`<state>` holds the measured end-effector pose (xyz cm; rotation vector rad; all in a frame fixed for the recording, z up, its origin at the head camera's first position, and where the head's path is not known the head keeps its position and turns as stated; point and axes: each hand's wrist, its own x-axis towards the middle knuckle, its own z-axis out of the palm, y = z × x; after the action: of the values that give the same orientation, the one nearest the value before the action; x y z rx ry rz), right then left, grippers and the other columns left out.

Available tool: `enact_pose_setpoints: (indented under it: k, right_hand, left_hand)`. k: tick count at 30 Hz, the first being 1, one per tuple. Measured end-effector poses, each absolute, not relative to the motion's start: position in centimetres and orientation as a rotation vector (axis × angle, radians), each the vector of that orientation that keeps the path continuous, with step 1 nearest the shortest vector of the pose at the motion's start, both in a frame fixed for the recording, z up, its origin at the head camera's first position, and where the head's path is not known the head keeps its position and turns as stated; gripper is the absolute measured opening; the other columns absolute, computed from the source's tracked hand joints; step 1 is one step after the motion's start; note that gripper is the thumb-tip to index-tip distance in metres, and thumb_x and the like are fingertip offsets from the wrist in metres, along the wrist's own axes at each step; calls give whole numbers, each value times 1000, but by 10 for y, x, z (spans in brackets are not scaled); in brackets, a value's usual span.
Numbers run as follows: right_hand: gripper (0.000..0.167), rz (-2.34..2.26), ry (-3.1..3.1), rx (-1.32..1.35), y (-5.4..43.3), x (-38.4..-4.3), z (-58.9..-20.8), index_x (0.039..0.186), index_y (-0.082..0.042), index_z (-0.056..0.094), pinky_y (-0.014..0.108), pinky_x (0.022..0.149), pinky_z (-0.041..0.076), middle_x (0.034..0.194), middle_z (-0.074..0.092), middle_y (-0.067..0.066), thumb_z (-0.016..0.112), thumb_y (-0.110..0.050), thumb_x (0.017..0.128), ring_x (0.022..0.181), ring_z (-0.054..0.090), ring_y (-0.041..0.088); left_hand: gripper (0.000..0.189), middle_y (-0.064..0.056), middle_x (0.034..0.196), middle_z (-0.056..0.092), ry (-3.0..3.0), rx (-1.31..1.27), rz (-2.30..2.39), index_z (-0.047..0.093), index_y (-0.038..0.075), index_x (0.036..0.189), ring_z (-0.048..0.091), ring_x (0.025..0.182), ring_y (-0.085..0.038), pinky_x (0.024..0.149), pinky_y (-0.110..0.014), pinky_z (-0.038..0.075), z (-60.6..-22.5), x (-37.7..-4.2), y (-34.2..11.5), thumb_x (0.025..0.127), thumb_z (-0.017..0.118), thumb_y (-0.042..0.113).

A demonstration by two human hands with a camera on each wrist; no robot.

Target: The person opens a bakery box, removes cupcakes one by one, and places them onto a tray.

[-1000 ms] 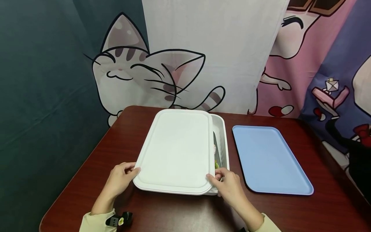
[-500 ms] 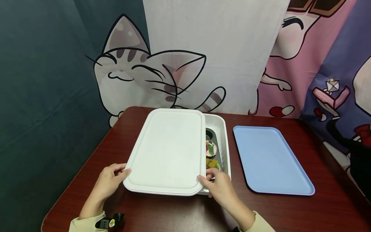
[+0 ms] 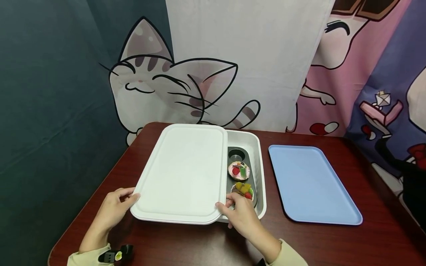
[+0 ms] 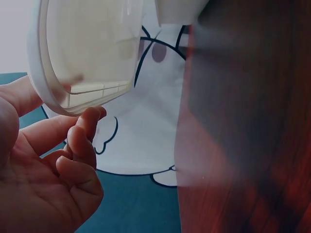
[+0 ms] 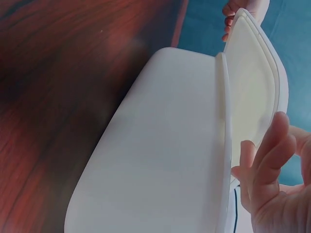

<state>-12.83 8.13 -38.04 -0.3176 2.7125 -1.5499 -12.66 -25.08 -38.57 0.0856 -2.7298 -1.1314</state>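
A white lid is raised over a white rectangular box and shifted left, so the box's right part shows. My left hand pinches the lid's left edge near its front corner. At the lid's right edge, my right hand pinches near the front corner, over the box. Inside the box lies a dark muffin pan. One cup of it is bare; others hold a pink tart and a tart with yellow and red fruit. The lid hides the rest of the pan.
A light blue tray lies on the red-brown table to the right of the box. Behind the table hang printed curtains; a dark green curtain covers the left.
Both hands have moved left with the lid, sliding it across the box. More of the box's right side, the muffin pan and the two tarts has come into view.
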Motion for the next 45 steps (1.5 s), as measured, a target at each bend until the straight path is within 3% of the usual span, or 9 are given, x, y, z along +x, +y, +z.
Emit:
enact_pose_setpoints:
  k: [7, 26, 32, 36, 39, 42, 45]
  right_hand:
    - [39, -1522, 2705, -377, 73, -129, -380, 97, 4, 56, 22, 41, 40, 70, 52, -2, 64, -29, 77, 31, 46, 5]
    - [33, -1493, 2637, -444, 54, -127, -379, 101, -4, 58, 24, 39, 38, 65, 51, -6, 64, -26, 78, 30, 46, 7]
    - [36, -1502, 2612, -491, 47, -127, -380, 106, -4, 57, 23, 39, 39, 65, 50, -6, 64, -26, 78, 30, 45, 6]
    - [43, -1550, 2571, -492, 41, -127, -381, 109, 2, 54, 25, 36, 39, 70, 50, -1, 65, -25, 77, 30, 45, 7]
    - [48, -1572, 2539, -484, 37, -127, -382, 109, 8, 53, 25, 34, 40, 88, 53, 5, 65, -24, 76, 31, 45, 8]
    - [47, -1569, 2509, -495, 32, -128, -381, 106, 9, 53, 25, 33, 39, 94, 51, 8, 65, -24, 76, 32, 45, 8]
    - [45, -1549, 2491, -502, 27, -129, -381, 104, 8, 54, 24, 33, 39, 82, 52, 2, 65, -25, 76, 32, 46, 7]
  left_hand:
    - [35, -8, 81, 55, -2698, 101, -1122, 59, -10, 101, 44, 68, -11, 53, -23, 37, -390, -128, -260, 81, 62, 18]
    - [34, -9, 82, 57, -2631, 97, -1077, 60, -10, 101, 42, 70, 1, 57, -18, 34, -392, -127, -281, 80, 63, 16]
    - [38, -17, 94, 58, -2659, 123, -1111, 58, -11, 104, 41, 77, 6, 63, -16, 33, -395, -126, -293, 81, 62, 20]
    - [39, -19, 96, 57, -2669, 128, -1125, 57, -11, 105, 40, 78, 8, 64, -15, 33, -398, -124, -299, 81, 62, 20]
    - [40, -19, 97, 57, -2681, 125, -1117, 57, -12, 105, 39, 78, 9, 64, -13, 32, -400, -122, -304, 82, 61, 20]
    - [42, -21, 100, 57, -2714, 137, -1102, 56, -11, 106, 37, 82, 11, 65, -12, 31, -401, -120, -311, 82, 60, 23]
    - [47, -24, 105, 54, -2770, 177, -1087, 55, -11, 109, 36, 86, 8, 65, -13, 30, -400, -118, -317, 83, 59, 28]
